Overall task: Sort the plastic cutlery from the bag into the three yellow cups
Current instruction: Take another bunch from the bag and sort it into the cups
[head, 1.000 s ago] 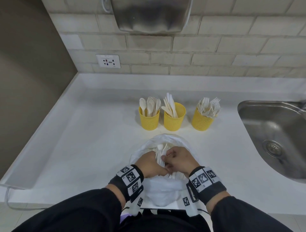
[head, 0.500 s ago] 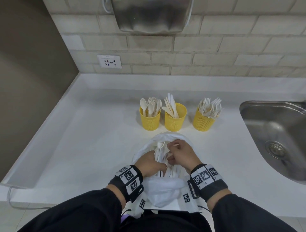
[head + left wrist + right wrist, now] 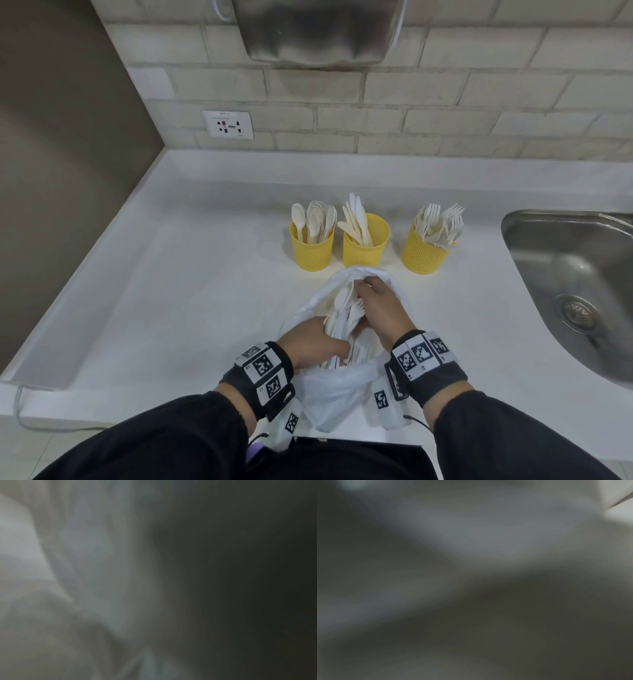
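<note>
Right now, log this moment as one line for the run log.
left hand grips cutlery bundle in bag | right hand picking at bundle top | spoon cup, knife cup, fork cup part filled

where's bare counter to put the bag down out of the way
Widest bare patch: the counter left of the spoon cup, out to the wall. A narrower strip lies between the fork cup and the sink. Crowded: the bag almost meets the knife cup, both hands inside.

Readable text: almost none
The white wall socket (image 3: 227,124) bore a small printed label, too blurred to read
</note>
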The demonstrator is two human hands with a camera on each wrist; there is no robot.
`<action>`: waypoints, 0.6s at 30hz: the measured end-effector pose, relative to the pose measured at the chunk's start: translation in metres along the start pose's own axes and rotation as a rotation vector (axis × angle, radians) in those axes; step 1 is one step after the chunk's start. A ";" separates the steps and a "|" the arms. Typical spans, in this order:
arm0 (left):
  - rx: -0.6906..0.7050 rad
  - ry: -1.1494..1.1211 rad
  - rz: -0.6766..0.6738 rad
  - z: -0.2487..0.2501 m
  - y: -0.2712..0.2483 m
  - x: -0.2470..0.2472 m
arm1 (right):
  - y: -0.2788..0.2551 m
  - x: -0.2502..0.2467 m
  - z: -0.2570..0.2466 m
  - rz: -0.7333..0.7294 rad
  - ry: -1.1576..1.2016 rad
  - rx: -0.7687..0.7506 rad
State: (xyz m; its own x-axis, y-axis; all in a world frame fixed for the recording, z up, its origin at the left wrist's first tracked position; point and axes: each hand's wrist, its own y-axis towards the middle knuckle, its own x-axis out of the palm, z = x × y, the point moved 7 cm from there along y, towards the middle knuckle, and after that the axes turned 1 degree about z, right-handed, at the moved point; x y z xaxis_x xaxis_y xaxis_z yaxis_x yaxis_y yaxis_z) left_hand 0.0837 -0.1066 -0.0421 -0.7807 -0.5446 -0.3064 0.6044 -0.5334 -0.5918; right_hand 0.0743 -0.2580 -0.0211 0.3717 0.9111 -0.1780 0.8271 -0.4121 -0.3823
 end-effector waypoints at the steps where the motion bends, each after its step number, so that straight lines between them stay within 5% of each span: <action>1: 0.009 0.003 -0.011 0.001 0.000 0.000 | 0.001 0.000 0.000 -0.017 0.032 0.017; 4: 0.027 0.018 -0.054 0.005 0.000 0.003 | -0.004 0.002 -0.004 -0.069 0.119 0.056; 11: 0.143 -0.083 -0.014 0.023 0.004 0.005 | -0.003 -0.001 -0.021 0.010 -0.078 -0.183; 15: 0.177 -0.136 0.020 0.026 0.007 0.005 | -0.005 0.002 -0.033 -0.116 -0.208 -0.250; 18: 0.204 -0.190 0.096 0.028 0.008 -0.001 | -0.010 0.000 -0.041 -0.151 -0.002 -0.192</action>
State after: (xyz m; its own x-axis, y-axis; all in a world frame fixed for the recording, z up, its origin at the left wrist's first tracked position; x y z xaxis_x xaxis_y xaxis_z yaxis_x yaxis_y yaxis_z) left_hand 0.0939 -0.1281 -0.0259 -0.6861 -0.7002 -0.1977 0.7087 -0.5818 -0.3990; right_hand 0.0830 -0.2541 0.0198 0.2369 0.9623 -0.1333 0.9383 -0.2622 -0.2254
